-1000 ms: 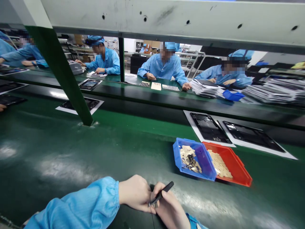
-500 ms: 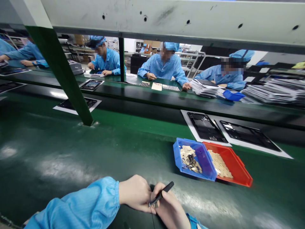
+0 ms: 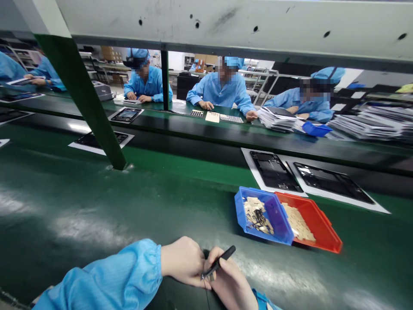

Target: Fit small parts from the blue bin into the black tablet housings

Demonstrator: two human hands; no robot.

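Observation:
Low in the view, my right hand [image 3: 230, 280] is closed around a slim black tool that looks like tweezers [image 3: 222, 261], its tip slanting down to the left. My left hand [image 3: 186, 261] meets it from the left with the fingers pressed together at that tip. A small beige piece [image 3: 212, 278] shows between the hands. From the tip a thin dark wire [image 3: 207, 293] runs down. What the left fingertips pinch is hidden. Both hands rest close to the green bench [image 3: 135, 206].
Right of my hands stand a blue bin [image 3: 280, 219] with beige and black parts and a red bin [image 3: 318, 219] with beige pieces. Behind, black tablet housings [image 3: 274, 170] lie on white sheets along a belt. A green post [image 3: 87, 99] rises left. Several co-workers sit opposite.
The housings on the belt have shifted slightly left. Opposite, one co-worker's head has moved right, and another at far left now holds up a panel. My hands stay almost still.

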